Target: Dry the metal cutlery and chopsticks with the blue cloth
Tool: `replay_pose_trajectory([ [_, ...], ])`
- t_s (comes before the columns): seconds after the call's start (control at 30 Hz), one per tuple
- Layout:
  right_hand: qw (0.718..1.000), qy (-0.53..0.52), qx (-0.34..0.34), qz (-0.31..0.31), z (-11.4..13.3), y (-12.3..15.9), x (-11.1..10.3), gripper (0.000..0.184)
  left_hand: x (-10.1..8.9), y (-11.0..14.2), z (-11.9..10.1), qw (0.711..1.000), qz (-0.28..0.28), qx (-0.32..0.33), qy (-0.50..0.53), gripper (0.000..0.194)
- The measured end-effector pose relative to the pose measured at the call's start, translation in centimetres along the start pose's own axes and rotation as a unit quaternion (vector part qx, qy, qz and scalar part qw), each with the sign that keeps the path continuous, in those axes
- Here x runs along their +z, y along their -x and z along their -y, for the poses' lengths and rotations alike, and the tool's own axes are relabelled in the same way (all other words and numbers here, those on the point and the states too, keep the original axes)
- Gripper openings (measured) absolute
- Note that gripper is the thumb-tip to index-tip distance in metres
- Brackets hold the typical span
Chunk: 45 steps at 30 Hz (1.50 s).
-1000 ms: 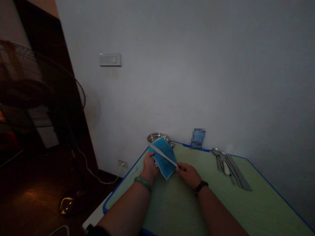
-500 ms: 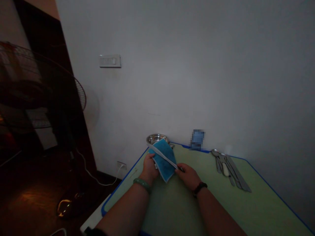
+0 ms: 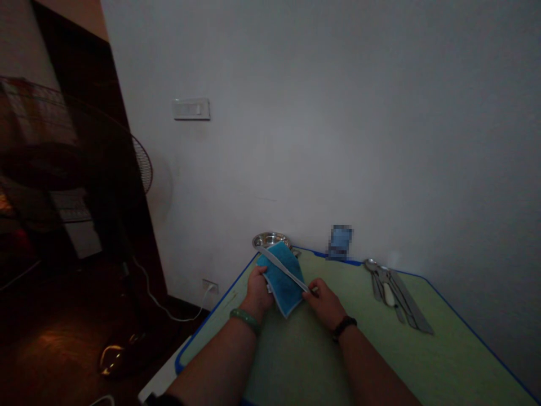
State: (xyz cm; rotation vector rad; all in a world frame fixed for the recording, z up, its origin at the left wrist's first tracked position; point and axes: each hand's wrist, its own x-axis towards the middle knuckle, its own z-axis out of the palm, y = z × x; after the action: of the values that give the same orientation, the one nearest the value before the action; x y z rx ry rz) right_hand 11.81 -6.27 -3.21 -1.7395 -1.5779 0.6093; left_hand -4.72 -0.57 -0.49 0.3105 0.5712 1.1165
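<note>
A blue cloth (image 3: 287, 286) with a pale edge is held at its left side by my left hand (image 3: 258, 290), whose fingers are mostly hidden behind it. Slanting across the cloth is a long silver table knife (image 3: 282, 267), its far end towards the upper left. My right hand (image 3: 324, 301) pinches the near end of the knife at the cloth's right side. Just beyond the cloth, a shiny metal bowl (image 3: 273, 239) sits at the table's far corner, its front partly covered.
The green table (image 3: 304, 361) has a blue edge and meets the wall. Several pieces of cutlery (image 3: 391, 293) lie together on its right side. A pixelated blue object (image 3: 340, 242) stands at the back edge. A standing fan (image 3: 105, 197) is on the left, beside a plugged-in white cord (image 3: 177, 318).
The view has shifted slightly. Both hands keep their hold on the cloth and the knife, and the knife's angle across the cloth differs only a little.
</note>
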Motion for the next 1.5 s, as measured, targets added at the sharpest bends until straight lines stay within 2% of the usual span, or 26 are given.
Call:
replay_pose_trajectory([
  [0.17,1.000,0.004,0.010,-0.003,-0.03,-0.07,-0.02,0.020,0.31,0.43,-0.10,0.999,0.031,-0.004,-0.005,0.051],
  [0.37,1.000,0.008,0.014,-0.006,-0.01,-0.08,0.00,0.020,0.05,-0.07,-0.02,1.000,-0.004,0.008,0.001,0.049],
  [0.57,1.000,0.011,0.006,-0.005,-0.34,-0.21,0.10,0.020,-0.11,-0.15,0.00,0.999,0.007,-0.009,0.038,0.043],
  [1.03,1.000,-0.015,0.007,0.009,-0.80,-0.34,0.23,0.022,-0.18,-0.29,0.01,0.999,-0.026,-0.001,0.030,0.038],
  [1.2,0.999,-0.020,0.007,0.026,-0.77,-0.36,0.13,0.024,-0.48,-0.48,0.01,0.998,-0.015,-0.002,0.063,0.034],
  [1.5,0.999,-0.002,-0.012,0.033,-0.93,-0.42,0.09,0.028,-0.50,-0.50,-0.03,0.998,-0.010,0.016,0.058,0.034],
])
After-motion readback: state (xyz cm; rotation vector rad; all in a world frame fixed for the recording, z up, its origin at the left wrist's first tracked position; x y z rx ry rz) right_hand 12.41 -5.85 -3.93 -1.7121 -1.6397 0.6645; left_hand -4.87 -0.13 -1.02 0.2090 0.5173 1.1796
